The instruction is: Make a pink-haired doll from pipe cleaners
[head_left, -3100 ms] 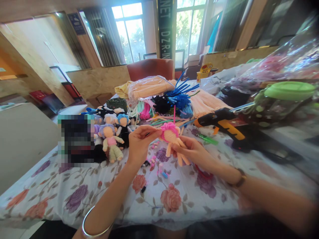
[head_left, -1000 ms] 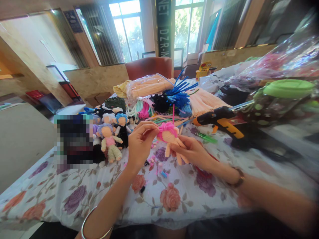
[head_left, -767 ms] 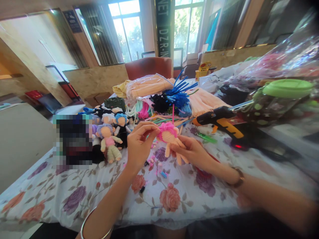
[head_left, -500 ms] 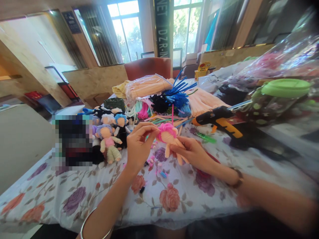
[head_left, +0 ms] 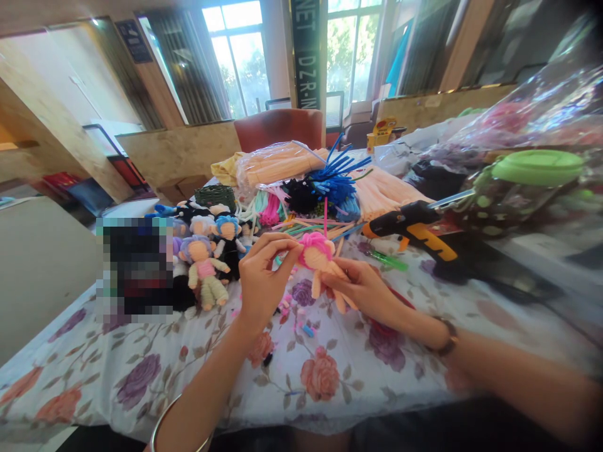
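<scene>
Peach fuzzy doll with bright pink curled hair (head_left: 316,258) is held above the counter (head_left: 292,361) under its white floral cloth. Left hand (head_left: 262,276): thumb and fingertips pinch the hair's edge. Right hand (head_left: 370,287): grips the body. Black-and-orange plastic glue gun (head_left: 409,226): right, apart.

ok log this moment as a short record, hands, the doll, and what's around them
doll: peach body, pink hair, tilted, held above the floral tablecloth
left hand: thumb and fingers pinch the edge of the pink hair
right hand: holds the doll by its lower body
glue gun: black and orange, right of the doll, untouched
other dolls: grouped left of the left hand
blue stems: bunched beyond the doll
</scene>
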`<act>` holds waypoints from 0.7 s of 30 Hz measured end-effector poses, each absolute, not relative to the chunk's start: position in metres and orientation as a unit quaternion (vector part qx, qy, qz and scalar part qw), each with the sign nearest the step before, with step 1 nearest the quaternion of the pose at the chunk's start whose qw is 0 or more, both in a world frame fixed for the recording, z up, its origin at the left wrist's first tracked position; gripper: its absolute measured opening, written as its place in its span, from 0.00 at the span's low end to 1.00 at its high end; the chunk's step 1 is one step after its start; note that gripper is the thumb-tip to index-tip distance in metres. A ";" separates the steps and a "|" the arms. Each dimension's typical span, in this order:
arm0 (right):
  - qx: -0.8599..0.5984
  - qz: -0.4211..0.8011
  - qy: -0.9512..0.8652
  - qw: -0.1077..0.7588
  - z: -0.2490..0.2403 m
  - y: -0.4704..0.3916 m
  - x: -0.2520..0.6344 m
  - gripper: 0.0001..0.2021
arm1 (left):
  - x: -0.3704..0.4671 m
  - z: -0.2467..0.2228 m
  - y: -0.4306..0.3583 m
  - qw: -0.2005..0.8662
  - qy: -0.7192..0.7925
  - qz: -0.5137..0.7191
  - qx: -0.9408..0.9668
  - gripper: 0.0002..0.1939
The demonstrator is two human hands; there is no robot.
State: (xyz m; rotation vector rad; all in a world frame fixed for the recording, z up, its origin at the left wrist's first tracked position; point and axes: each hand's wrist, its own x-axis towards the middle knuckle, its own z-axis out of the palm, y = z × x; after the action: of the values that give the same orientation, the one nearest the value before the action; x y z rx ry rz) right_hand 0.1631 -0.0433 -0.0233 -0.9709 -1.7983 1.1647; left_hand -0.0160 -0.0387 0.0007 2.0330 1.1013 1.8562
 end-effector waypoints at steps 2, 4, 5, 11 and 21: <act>-0.376 0.453 -0.710 0.385 -0.024 -0.043 0.163 0.17 | -0.015 0.001 -0.039 0.095 0.366 0.629 0.679 0.02; -0.365 0.465 -0.710 0.384 -0.025 -0.041 0.164 0.18 | -0.014 0.002 -0.040 0.112 0.356 0.636 0.675 0.02; -0.358 0.478 -0.706 0.382 -0.025 -0.041 0.164 0.17 | -0.014 0.002 -0.041 0.121 0.353 0.638 0.674 0.02; -0.333 0.555 -0.660 0.382 -0.022 -0.041 0.163 0.16 | -0.013 0.007 -0.043 0.175 0.353 0.643 0.657 0.06; -0.321 0.559 -0.663 0.380 -0.022 -0.040 0.163 0.16 | -0.010 0.007 -0.042 0.204 0.340 0.661 0.637 0.00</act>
State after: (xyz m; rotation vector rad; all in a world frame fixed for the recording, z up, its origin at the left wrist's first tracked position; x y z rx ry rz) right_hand 0.1632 -0.0403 -0.0221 -0.8185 -1.6928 1.4284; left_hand -0.0098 -0.0423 0.0071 1.7762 0.9496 1.8447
